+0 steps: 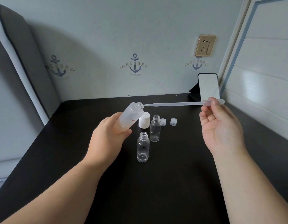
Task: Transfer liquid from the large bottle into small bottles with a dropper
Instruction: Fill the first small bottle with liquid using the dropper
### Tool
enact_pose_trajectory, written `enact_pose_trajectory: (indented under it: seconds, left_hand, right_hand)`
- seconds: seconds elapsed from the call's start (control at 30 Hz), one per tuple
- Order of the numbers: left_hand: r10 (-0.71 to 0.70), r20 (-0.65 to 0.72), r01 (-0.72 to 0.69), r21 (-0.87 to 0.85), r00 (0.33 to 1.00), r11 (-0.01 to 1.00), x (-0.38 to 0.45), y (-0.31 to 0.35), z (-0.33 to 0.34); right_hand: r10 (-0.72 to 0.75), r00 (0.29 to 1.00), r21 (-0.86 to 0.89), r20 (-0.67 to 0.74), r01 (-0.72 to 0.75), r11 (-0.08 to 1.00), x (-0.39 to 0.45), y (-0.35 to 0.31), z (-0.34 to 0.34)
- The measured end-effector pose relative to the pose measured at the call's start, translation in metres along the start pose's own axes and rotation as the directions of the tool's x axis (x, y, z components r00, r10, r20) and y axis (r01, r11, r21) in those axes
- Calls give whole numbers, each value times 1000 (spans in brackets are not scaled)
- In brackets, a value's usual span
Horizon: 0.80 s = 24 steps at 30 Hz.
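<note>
Dropper tip at the mouth of the tilted big bottle, over the far middle of the table.

Left hand [111,135] wraps the lower body of the big bottle [130,117], frosted, open, leaning right. Right hand [220,126] pinches the bulb end of the dropper [174,104] between thumb and fingertips, other fingers loose. Dropper: long, thin, translucent plastic; likely very light, bendy, bulb soft, so hold at the bulb and squeeze gently. Bottle looks smooth, maybe slick; grip mid-body. Two small bottles [143,147] stand uncapped, clear, probably tippy, toward the table centre. White cap [144,120] and two small caps [173,122] just behind them.
</note>
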<state>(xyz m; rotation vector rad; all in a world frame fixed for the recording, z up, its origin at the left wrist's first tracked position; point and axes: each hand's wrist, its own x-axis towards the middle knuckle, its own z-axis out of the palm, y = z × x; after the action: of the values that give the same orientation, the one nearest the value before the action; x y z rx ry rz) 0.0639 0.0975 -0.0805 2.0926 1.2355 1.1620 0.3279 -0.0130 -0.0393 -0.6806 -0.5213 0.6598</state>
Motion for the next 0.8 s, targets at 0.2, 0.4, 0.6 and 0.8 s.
enact_pose_trajectory:
  seconds: [0.2,0.4,0.6,0.8]
  left_hand:
    - [41,12,-42,50,999,998,-1,1,0]
    - [81,21,-83,65,996,994,-3,2,1]
    - [89,24,-91,85,996,992,-3,2,2]
    - [97,34,-100,97,995,990,-4,4,3]
  right_hand:
    - [-6,1000,-32,-1,6,999,0,0,0]
    - [6,999,-33,31,-5,999,-2,-1,2]
    - [17,997,-26,71,-15,1000,-4,2,5]
    - [9,993,-56,122,-2,998,-7,7,8]
